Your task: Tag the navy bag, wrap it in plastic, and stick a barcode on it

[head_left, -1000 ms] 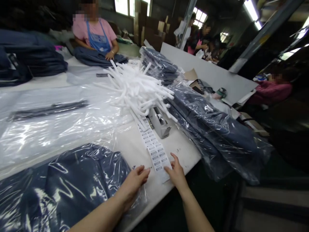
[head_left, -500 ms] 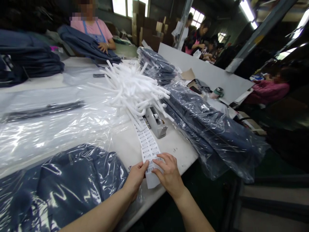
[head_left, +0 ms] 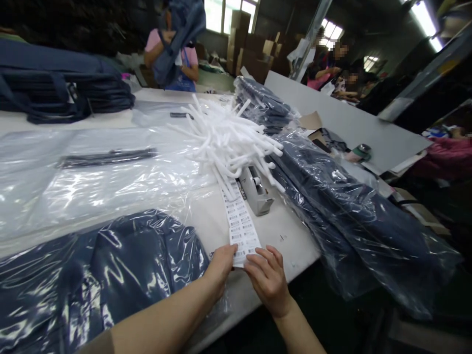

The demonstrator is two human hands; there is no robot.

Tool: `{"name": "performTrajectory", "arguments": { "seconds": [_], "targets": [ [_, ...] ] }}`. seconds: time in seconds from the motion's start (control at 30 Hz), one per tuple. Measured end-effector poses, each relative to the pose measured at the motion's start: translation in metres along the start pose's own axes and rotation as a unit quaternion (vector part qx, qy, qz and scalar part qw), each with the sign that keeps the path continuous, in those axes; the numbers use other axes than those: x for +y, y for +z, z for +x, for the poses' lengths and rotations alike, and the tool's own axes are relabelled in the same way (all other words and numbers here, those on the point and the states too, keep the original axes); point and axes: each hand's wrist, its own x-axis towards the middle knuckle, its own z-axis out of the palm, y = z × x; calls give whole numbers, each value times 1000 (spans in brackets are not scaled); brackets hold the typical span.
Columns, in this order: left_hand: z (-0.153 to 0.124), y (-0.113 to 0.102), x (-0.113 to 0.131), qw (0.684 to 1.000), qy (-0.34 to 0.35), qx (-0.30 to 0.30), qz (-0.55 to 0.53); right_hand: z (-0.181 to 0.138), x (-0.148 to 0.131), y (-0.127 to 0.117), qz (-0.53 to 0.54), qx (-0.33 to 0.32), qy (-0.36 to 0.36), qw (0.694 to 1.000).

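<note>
A long white strip of barcode stickers [head_left: 240, 227] lies on the table and runs toward me from under the white rods. My left hand [head_left: 221, 265] pinches its left edge near the close end, thumb on top. At the right corner of that end, my right hand [head_left: 268, 278] has its fingers bent and closed on the strip. The strip's close edge appears bent down between my hands; what lies beneath is hidden. Just beyond, a grey tape dispenser [head_left: 260, 196] stands beside the strip. A navy bag in clear plastic [head_left: 140, 255] lies left of my left hand.
A heap of white foam-like rods [head_left: 228, 135] sits mid-table. Wrapped navy goods [head_left: 339, 206] overhang the right edge. Flat clear plastic bags [head_left: 99, 187] cover the left side, near stacked navy bags [head_left: 73, 83]. A co-worker [head_left: 188, 64] stands across the table.
The view has swung left. The strip's blank close end, flat before, is now bent out of sight, and my right fingers have closed at its corner. The co-worker has raised a navy bag.
</note>
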Motion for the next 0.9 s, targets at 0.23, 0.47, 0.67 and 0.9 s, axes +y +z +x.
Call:
{"name": "performTrajectory", "arguments": {
  "seconds": [0.23,0.47,0.67,0.9],
  "targets": [
    [-57,-21,19,982,109,17,151,0,-13,-34,160,84,239,954],
    [-153,-114,24,725,430,-193,503,100,-73,18,474,-151,441,747],
    [-230,-260,43,745,371,82,548,191,-191,92,586,-382,384,603],
    [-246,-375,-10,632,345,219,659,210,-290,178,476,-536,345,606]
  ]
}}
